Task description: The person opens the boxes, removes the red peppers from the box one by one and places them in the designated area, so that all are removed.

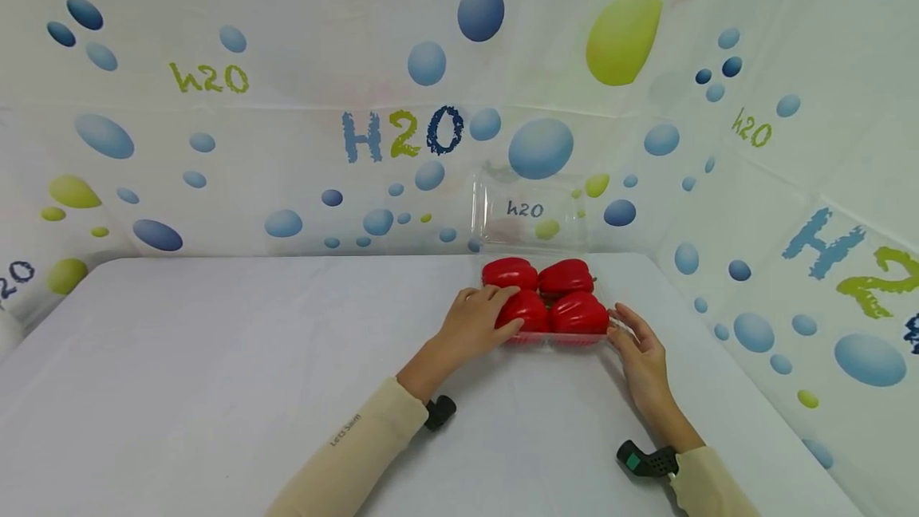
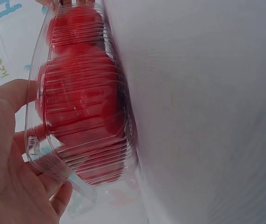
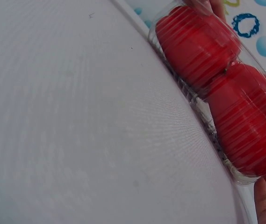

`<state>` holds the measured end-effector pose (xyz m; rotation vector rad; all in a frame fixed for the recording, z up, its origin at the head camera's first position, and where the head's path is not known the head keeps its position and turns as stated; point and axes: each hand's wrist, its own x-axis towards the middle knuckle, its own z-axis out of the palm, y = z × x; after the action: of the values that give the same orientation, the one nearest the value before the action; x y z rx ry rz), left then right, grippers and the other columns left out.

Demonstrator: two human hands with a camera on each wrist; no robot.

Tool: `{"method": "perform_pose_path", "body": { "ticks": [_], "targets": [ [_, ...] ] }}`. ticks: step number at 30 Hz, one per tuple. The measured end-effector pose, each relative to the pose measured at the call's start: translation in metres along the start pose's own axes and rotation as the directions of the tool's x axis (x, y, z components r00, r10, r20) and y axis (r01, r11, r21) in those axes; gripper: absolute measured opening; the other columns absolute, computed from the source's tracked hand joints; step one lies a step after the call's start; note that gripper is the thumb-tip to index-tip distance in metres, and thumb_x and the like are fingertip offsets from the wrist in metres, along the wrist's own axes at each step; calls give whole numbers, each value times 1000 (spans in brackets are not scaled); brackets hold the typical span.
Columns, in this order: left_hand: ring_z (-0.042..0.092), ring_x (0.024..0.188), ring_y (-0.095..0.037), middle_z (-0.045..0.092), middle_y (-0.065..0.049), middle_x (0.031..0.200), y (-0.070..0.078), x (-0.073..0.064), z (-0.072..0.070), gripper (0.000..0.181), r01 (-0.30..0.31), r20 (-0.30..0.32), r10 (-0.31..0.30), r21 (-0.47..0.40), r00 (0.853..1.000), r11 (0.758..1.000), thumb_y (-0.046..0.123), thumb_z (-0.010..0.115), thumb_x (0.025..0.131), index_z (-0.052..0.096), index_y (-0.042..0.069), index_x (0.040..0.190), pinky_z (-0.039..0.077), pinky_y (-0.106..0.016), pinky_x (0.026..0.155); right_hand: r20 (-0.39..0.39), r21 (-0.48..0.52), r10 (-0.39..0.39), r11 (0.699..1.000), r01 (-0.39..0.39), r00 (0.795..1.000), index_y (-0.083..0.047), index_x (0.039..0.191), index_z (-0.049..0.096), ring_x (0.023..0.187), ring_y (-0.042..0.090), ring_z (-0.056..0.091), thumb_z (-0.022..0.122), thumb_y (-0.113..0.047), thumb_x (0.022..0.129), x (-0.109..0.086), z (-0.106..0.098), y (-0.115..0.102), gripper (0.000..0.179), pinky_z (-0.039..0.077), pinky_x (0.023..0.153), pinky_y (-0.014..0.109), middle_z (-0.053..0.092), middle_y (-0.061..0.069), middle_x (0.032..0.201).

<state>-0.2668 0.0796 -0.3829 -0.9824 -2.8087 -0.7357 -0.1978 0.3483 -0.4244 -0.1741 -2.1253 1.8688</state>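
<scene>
Several red bell peppers (image 1: 580, 313) sit in a clear plastic clamshell container (image 1: 567, 339), in two rows. Its transparent lid (image 1: 531, 210) stands raised at the back, with the printed backdrop showing through. My left hand (image 1: 470, 324) reaches over the container's left side; its thumb and fingers hold the front left bell pepper (image 1: 526, 311). In the left wrist view, that hand (image 2: 11, 158) curves about the container's end and rim. Beside the right end, my right hand (image 1: 646, 365) has loosely extended fingers touching the edge. The right wrist view shows only part of its fingers (image 3: 263, 198).
The container rests on a white-covered table (image 1: 251, 357), near its back edge. Behind it and at the right hangs a white curtain (image 1: 287, 142) with blue and green drops and H2O lettering. Dark camera mounts (image 1: 649, 459) sit on both wrists.
</scene>
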Motion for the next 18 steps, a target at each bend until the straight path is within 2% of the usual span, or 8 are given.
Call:
{"method": "perform_pose_path", "body": {
  "ticks": [7,14,18],
  "targets": [
    [50,123,-28,56,-11,133,3,0,-1,53,-14,-10,14,14,1000,1000,38,60,96,49,16,142,33,-47,110,-1,-37,20,999,-20,1000,-7,150,34,106,-4,56,51,-22,102,-1,-1,-3,53,46,91,12,48,-2,134],
    [51,122,-25,57,-11,130,4,-1,-2,50,-26,-20,26,-4,999,1000,36,61,96,51,15,140,32,-47,109,-1,-30,15,999,-15,1000,-6,149,35,106,-5,57,53,-22,102,-3,-4,-2,54,47,90,13,51,-13,126],
    [51,121,-24,58,-11,129,5,-2,-2,50,-29,-19,29,5,999,1000,37,60,96,51,15,140,32,-46,108,1,-17,14,1000,-14,1000,-5,149,35,106,-5,57,54,-23,101,-2,-5,-1,54,47,90,13,52,-15,125]
  ]
}}
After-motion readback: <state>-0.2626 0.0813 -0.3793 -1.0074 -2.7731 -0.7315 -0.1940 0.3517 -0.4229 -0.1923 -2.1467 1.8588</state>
